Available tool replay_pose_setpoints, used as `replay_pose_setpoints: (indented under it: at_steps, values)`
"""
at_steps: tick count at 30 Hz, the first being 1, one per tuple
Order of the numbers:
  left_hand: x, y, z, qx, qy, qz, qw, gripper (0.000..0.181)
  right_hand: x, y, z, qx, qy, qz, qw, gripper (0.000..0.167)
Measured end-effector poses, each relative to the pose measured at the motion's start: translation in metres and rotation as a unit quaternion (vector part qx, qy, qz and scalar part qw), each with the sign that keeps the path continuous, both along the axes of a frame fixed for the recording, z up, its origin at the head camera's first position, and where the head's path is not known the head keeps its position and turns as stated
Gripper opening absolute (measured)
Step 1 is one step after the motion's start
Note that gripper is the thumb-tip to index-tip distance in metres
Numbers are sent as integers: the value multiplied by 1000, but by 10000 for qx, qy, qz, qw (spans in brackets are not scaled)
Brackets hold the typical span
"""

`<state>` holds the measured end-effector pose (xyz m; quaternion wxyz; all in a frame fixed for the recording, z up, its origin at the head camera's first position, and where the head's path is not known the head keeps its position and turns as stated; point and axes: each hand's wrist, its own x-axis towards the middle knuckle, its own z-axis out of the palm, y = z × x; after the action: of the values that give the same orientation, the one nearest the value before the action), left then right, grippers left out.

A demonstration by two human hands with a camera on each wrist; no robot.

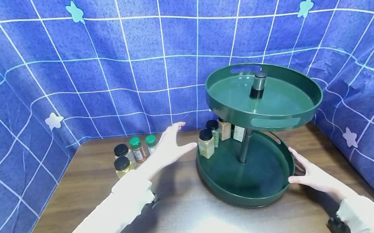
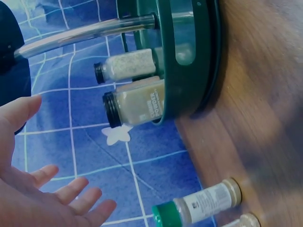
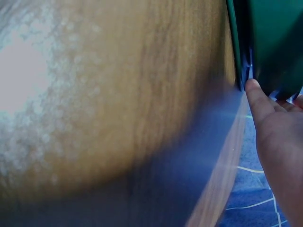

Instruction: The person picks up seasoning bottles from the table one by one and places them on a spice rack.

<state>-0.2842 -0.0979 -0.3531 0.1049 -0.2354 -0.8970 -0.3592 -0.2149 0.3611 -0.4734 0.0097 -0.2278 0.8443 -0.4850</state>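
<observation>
A green two-tier round stand has an upper tray (image 1: 285, 93) and a lower tray (image 1: 264, 169) joined by a metal post (image 1: 246, 146). On the lower tray's left and back edge stand several black-capped jars, the nearest one pale (image 1: 207, 148); a jar (image 2: 139, 104) shows in the left wrist view too. My left hand (image 1: 170, 147) is in the air left of that jar, fingers spread, holding nothing. My right hand (image 1: 312, 176) touches the lower tray's right rim with thumb and fingers spread; the right wrist view shows this hand (image 3: 279, 137) against the green rim.
Left of the stand, partly behind my left arm, are two black-capped jars, one of them yellow (image 1: 123, 167), and two green-capped jars, one reddish (image 1: 138, 152). A blue curtain (image 1: 144, 74) with a white grid stands behind and beside the wooden table (image 1: 83, 176).
</observation>
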Motion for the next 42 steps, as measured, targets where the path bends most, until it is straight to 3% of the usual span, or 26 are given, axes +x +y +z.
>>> replay_pose_setpoints:
  at_steps: [10, 19, 28, 32, 42]
  values:
    - [20, -25, 5, 14, -111, 96, 9999, 76, 0, 1, 0, 58, 0, -11, 10000, 93]
    - [34, -45, 7, -10, 277, 238, 9993, 76, -1, 1, -1, 7, 59, 1, 10000, 92]
    - [44, -65, -4, -88, 543, 358, 9978, 75, -1, 1, -3, -33, 25, -15, 10000, 93]
    - [46, -80, -8, -59, 719, 394, 9966, 74, -2, 1, -3, -35, 29, -15, 10000, 93]
    - [47, -121, -22, 162, 758, 693, 9946, 76, -1, 2, -3, -33, 46, -67, 10000, 93]
